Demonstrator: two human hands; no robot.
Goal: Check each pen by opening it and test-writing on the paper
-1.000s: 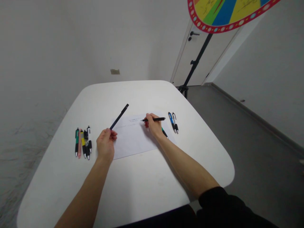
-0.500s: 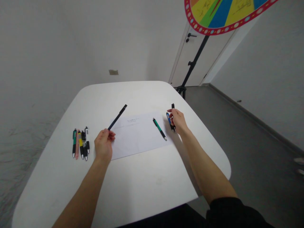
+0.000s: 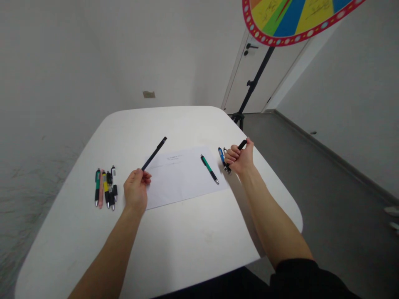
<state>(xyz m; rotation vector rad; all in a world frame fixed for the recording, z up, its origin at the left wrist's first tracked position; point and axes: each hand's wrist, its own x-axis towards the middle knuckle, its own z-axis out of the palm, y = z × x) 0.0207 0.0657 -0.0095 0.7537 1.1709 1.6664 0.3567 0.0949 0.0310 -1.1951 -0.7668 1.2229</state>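
We locate our left hand at the left edge of the sheet of paper. Its thumb and fingers pinch the lower end of a slim dark pen, which slants up and away to the right. We locate our right hand past the sheet's right edge, turned with its curled fingers toward the left. The fingers close around a black pen, and the thumb bears on its upper end.

Just left of the right hand, we find a blue pen and a white pen side by side, the latter partly hidden by the hand. On the right part of the sheet lies a green pen with a black grip. Faint writing shows near the sheet's far edge; we cannot read it.

To the left of our left hand, a group of pens lies on the desk: from the left we count a green-bodied pen, a pink pen, a yellow pen, a dark pair overlapping, and a white-bodied pen.

Beyond the desk, a multicoloured wheel stands on a black stand before a door.
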